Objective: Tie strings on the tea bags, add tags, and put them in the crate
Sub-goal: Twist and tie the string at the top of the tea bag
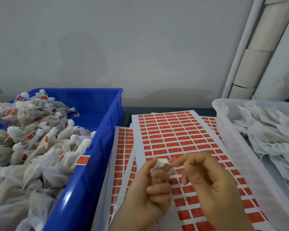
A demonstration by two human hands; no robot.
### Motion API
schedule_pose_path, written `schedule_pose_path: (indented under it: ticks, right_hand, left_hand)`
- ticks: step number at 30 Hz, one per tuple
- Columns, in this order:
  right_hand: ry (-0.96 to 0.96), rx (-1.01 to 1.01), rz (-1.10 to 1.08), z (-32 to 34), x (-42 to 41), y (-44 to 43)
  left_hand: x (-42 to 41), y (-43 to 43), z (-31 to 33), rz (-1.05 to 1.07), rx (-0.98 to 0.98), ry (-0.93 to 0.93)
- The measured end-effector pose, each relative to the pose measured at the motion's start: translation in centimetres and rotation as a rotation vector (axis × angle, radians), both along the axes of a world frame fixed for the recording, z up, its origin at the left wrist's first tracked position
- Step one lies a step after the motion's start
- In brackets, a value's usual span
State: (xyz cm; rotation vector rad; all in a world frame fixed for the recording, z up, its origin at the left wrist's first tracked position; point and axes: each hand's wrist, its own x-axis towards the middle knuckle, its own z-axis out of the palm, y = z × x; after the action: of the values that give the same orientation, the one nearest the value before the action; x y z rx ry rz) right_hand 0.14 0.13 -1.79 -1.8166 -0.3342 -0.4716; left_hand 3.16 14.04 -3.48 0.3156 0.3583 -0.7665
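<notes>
My left hand (148, 195) grips a white tea bag (160, 163) by its gathered neck, low in the middle of the view. Only the bag's top shows above my fingers. My right hand (212, 185) pinches the bag's thin white string (177, 165) just to the right of the neck. Both hands hover over sheets of red tags (172, 134) spread on the table. A blue crate (97, 147) at the left holds a heap of tied tea bags with red tags (32, 140).
A clear plastic bin (237, 147) at the right holds several flat white tea bags (270, 130) with loose strings. Pale pipes (257, 60) lean against the grey wall at the back right. A dark strip of table shows between crate and sheets.
</notes>
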Motion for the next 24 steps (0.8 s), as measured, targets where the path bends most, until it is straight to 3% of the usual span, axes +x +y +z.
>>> schedule_pose_path:
  ticks: [3,8,10,12,16,18,19,24]
  right_hand:
    - [0.147,0.059,0.116,0.2,0.1,-0.2]
    - [0.323,0.135,0.091,-0.2,0.9,-1.0]
    - [0.374,0.097,0.089,-0.5,1.1,-1.4]
    - [0.416,0.025,0.088,-0.5,1.1,-1.7]
    - [0.533,-0.106,0.080,-1.0,1.4,-2.3]
    - [0.549,-0.210,0.066,-1.4,1.5,-2.3]
    - [0.538,-0.258,0.057,-1.6,1.6,-2.2]
    - [0.475,-0.387,0.052,-2.2,1.7,-1.7]
  left_hand:
    - [0.1,0.1,-0.2,0.071,-0.025,-0.034]
    - [0.1,0.7,-1.0,0.055,-0.130,-0.098]
    - [0.2,0.8,-1.0,0.008,-0.068,-0.131]
    - [0.5,0.9,-0.9,-0.024,0.169,-0.184]
    - [0.9,0.0,-0.9,-0.070,0.904,-0.322]
    - [0.8,-0.2,-1.2,-0.029,1.139,-0.387]
    - [1.0,-0.2,-1.1,-0.030,1.152,-0.392]
    - [1.0,0.5,-0.5,0.007,0.611,-0.384]
